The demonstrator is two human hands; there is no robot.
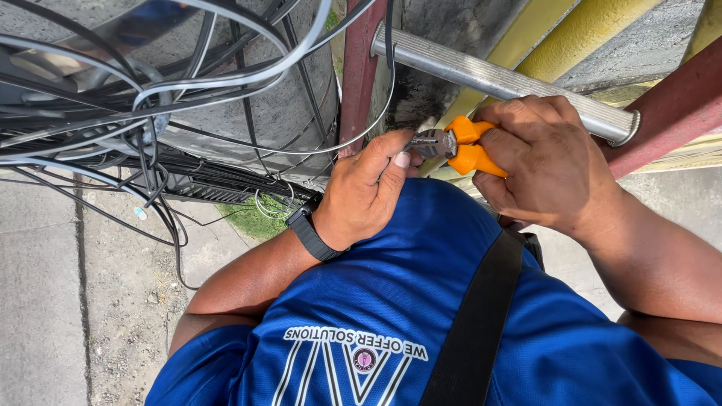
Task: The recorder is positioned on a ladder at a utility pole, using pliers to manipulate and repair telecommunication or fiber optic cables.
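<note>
My right hand point(549, 162) grips a pair of pliers with orange handles point(470, 146), its metal jaws pointing left. My left hand point(368, 188), with a black band on the wrist, pinches a thin cable end right at the jaws point(429, 143). That grey cable point(331, 147) loops away left toward a concrete pole. Both hands meet just above my blue shirt and below a ribbed metal rung.
A tangle of black and grey cables point(135, 105) hangs around the concrete pole point(256, 98) at left. A silver ladder rung point(504, 83) and red rails point(662, 113) cross the upper right. A black strap point(481, 316) crosses my shirt. Pavement and a grass patch point(256, 218) lie far below.
</note>
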